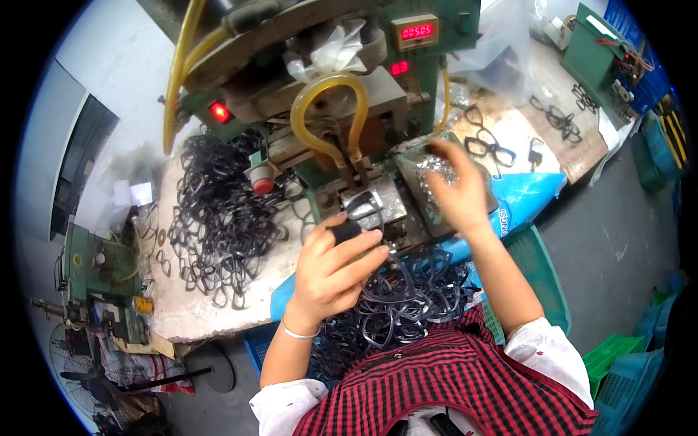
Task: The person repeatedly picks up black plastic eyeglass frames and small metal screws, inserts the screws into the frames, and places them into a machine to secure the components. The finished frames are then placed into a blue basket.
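My left hand [334,270] pinches a black eyeglass frame front [361,212] and holds it up just in front of the metal jig [378,203] of a green bench machine [342,87]. My right hand [456,185] reaches out over a tray of small shiny metal parts [434,173] to the right of the jig; its fingers are curled and blurred, and whether they hold a part cannot be told. A heap of black frame fronts [407,298] lies in a blue bin on my lap side, under both forearms.
A large pile of black frames [218,211] covers the white bench at left. Finished spectacle frames [488,145] lie on the board at right, near a second green machine [600,51]. Green crates [618,363] stand on the floor at right; a fan [80,363] at left.
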Motion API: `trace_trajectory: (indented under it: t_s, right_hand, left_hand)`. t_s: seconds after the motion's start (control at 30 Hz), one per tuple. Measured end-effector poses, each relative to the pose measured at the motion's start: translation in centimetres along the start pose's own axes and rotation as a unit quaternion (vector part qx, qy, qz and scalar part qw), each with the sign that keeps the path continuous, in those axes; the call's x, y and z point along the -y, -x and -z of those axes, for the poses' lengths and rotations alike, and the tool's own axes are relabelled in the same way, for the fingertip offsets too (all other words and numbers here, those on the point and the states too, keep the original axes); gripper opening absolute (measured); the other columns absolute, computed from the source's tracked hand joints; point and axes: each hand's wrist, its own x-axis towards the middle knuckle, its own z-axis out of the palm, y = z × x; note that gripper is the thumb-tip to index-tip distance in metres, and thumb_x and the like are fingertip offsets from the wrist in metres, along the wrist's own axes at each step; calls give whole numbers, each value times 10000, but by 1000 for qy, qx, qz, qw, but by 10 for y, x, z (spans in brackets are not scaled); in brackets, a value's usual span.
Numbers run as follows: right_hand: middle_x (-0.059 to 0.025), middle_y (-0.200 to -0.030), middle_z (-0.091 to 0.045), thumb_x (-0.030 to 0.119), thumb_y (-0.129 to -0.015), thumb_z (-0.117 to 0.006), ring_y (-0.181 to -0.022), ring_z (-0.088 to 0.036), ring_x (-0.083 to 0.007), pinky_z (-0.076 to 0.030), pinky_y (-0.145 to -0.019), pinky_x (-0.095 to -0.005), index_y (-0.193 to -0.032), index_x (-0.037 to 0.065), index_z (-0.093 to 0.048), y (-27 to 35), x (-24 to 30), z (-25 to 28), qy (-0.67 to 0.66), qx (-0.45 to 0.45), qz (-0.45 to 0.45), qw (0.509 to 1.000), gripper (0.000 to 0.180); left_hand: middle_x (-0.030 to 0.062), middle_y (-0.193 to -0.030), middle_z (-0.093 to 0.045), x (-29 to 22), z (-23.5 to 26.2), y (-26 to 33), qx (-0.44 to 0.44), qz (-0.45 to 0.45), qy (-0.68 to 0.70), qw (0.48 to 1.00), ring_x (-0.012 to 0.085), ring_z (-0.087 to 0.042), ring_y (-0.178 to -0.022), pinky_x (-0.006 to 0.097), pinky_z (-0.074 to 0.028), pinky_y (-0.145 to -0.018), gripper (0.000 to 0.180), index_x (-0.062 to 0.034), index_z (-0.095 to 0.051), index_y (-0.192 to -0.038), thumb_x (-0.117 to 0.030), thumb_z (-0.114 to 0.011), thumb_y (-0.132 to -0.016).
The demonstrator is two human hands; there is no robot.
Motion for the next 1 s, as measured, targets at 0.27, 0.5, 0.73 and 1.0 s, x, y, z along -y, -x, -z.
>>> trace_trajectory:
  t_s: [0.27,0.5,0.73,1.0]
  right_hand:
    - [-136,-1016,-692,102,-811,-736,-960,-669,-310,-526,-855,-397,-1159,25,-672,40,-25,52,253,61,-163,952,362]
    - [-96,-892,-675,159,-782,-762,-932,-620,-318,-503,-744,-462,-875,74,-713,22,-58,1,346,-4,64,936,135]
    - [-109,-903,-703,89,-829,-718,-884,-642,-330,-510,-783,-425,-896,56,-737,18,-54,7,268,-68,125,953,77]
    - [-94,-895,-737,73,-813,-746,-850,-680,-247,-527,-794,-355,-903,32,-752,17,-35,-5,32,-4,-97,995,99]
  left_hand:
    - [54,-1126,-735,3,-1,1,30,36,46,998,259,-666,-891,494,-514,-981,317,-119,-770,-1030,-36,-801,-725]
    - [140,-1299,-663,-19,-3,24,11,69,42,997,357,-643,-1190,539,-427,-1107,425,-145,-716,-1170,-185,-835,-764]
    - [181,-1152,-671,-19,44,49,-332,202,-178,904,289,-635,-1093,379,-509,-978,270,74,-633,-1177,-16,-644,-923]
    - [167,-951,-733,151,-38,114,80,545,-223,804,369,-697,-927,436,-557,-810,183,-102,-764,-896,-253,-791,-795]
